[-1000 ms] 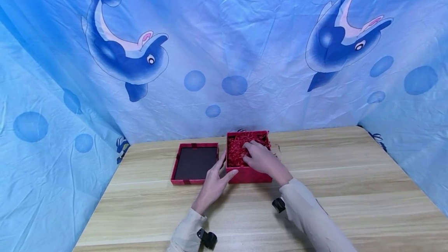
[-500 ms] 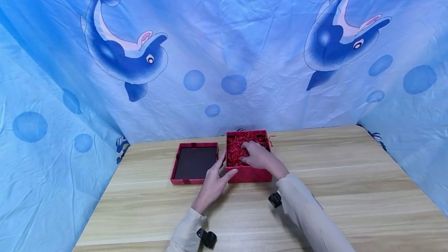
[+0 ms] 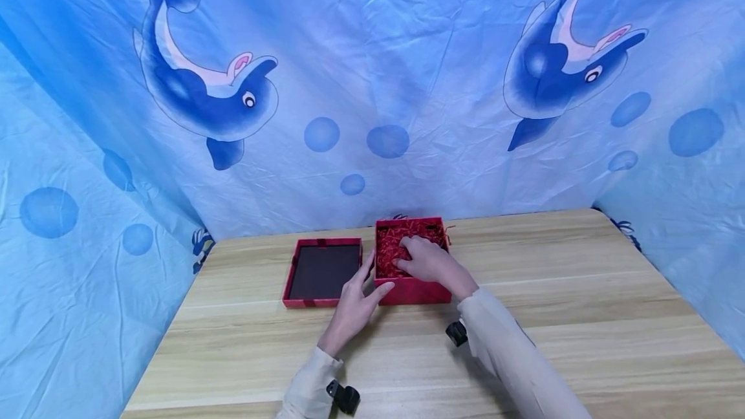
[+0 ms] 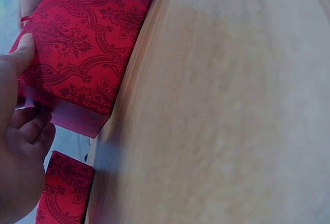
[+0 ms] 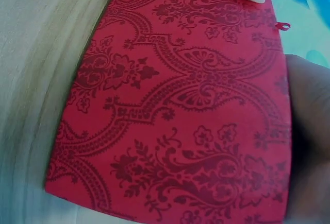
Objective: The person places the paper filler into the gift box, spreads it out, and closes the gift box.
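Observation:
An uncovered red gift box (image 3: 414, 291) with a dark floral pattern stands near the table's back edge. Red shredded paper (image 3: 388, 244) fills it. My left hand (image 3: 352, 309) holds its front left corner; the thumb (image 4: 25, 51) lies on the patterned front wall and the fingers are against the left side. My right hand (image 3: 427, 260) reaches over the front right into the box, thumb and forefinger apart, fingertips in the paper. Whether they grip any strands is hidden. In the right wrist view the box wall (image 5: 196, 100) covers most of that hand.
A red box lid (image 3: 323, 270) with a dark inside lies upturned just left of the box. Loose red strands (image 3: 448, 235) stick out over the box's right rim. A blue dolphin-print curtain (image 3: 349, 83) hangs behind the wooden table (image 3: 570, 290).
My right hand has shifted slightly left within the box. Paper strands at the right rim have changed position. My left hand keeps its place on the corner.

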A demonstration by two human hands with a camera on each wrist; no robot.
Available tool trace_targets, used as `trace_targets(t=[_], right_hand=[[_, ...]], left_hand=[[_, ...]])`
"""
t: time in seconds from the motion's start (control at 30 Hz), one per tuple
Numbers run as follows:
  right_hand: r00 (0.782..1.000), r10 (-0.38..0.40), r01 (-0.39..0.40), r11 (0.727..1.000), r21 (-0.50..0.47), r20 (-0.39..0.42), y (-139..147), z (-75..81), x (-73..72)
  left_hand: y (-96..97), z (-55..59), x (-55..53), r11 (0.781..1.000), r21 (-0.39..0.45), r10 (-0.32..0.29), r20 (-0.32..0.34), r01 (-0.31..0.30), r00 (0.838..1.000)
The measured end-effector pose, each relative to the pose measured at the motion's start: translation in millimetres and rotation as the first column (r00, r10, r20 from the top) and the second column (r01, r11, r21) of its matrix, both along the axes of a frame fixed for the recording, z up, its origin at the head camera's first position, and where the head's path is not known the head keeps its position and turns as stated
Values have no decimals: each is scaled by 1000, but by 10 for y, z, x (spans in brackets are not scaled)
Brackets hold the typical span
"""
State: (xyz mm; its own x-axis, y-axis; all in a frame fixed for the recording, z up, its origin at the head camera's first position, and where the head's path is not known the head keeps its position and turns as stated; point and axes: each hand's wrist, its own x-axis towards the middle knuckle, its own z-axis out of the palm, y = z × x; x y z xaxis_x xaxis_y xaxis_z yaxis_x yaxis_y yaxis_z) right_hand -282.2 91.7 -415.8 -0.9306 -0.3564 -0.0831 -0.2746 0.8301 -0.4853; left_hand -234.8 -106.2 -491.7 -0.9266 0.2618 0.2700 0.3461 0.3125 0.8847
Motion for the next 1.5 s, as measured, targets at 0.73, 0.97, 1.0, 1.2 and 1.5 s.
trace_targets(t=[0.73, 0.97, 1.0, 1.2, 1.5], right_hand=[[972, -127, 78, 967, -241, -198, 317, 260, 174], [989, -129, 118, 984, -137, -75, 228, 178, 204], [991, -128, 121, 985, -121, -51, 208, 170, 196], [987, -130, 135, 989, -55, 92, 92, 112, 123], [968, -111, 107, 994, 28, 224, 30, 67, 23]], left_hand=[[26, 14, -23, 1000, -7, -1, 3, 1, 1000], [31, 18, -20, 1000, 4, -2, 20, 2, 1000], [30, 18, -22, 1000, 7, -4, 18, 4, 1000], [31, 18, -37, 1000, 28, -9, 24, 8, 1000], [34, 4, -42, 1000, 17, 10, 13, -10, 1000]])
